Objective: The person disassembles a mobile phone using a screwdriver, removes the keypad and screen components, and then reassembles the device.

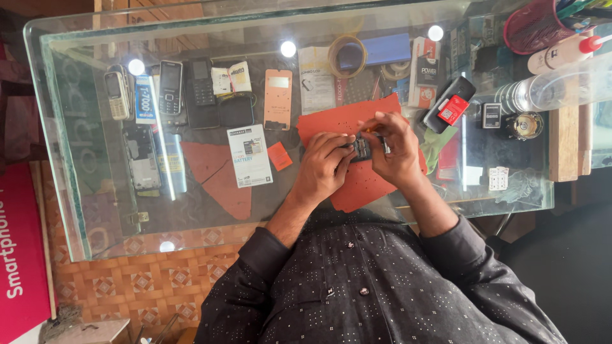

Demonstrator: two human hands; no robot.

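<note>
Left hand (325, 162) grips a small dark phone (361, 150) over the red mat (331, 124). Right hand (396, 145), at 3 o'clock of the phone, pinches a thin tool (371, 129) above it. Glass counter (95, 210) underneath.

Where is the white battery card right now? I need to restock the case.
In the head view, the white battery card lies left of the left hand, between a torn red sheet and a small orange tag.
</note>
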